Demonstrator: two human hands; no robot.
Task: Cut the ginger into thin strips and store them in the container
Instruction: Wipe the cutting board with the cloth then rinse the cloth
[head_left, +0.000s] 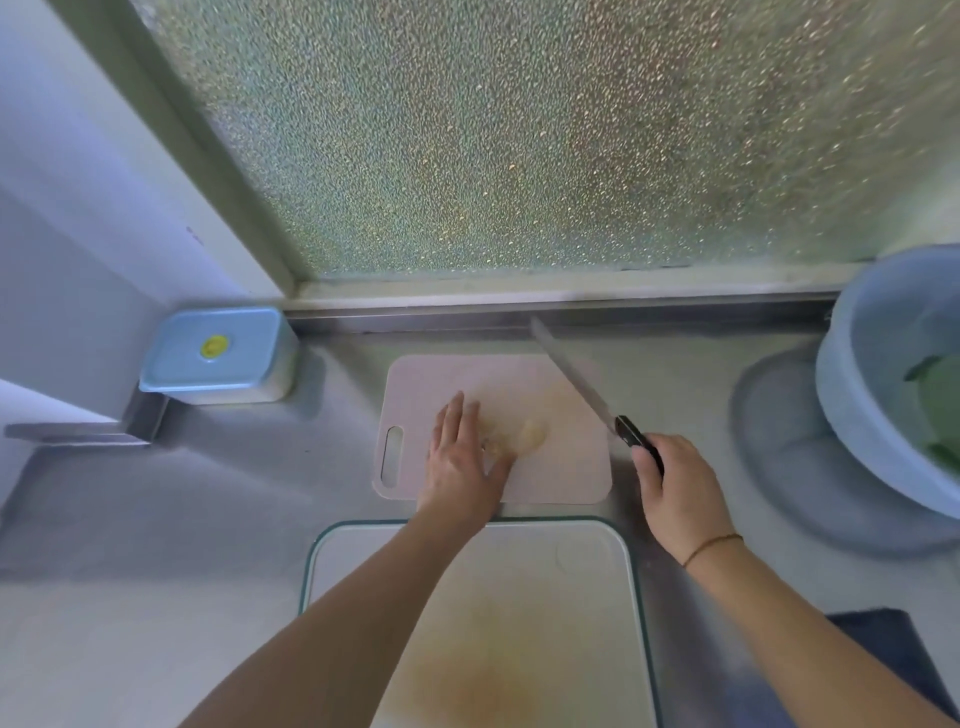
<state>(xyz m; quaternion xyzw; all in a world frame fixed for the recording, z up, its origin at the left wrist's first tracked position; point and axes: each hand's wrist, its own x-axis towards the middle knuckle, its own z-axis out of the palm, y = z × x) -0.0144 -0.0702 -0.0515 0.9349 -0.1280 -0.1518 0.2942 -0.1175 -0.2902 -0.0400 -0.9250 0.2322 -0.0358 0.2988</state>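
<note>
On the pink cutting board (545, 467), the peeled ginger (524, 436) lies at centre, with the left hand (462, 457) resting flat beside it at 9 o'clock, fingers straight, thumb touching the piece. The right hand (675, 483) grips the knife (576, 379) at 3 o'clock, blade angled up toward 11. The lidded container (221, 356) sits well apart at 10 o'clock. With fingers extended, a descending blade could nick them; the rounded ginger may roll, giving uneven strips.
</note>
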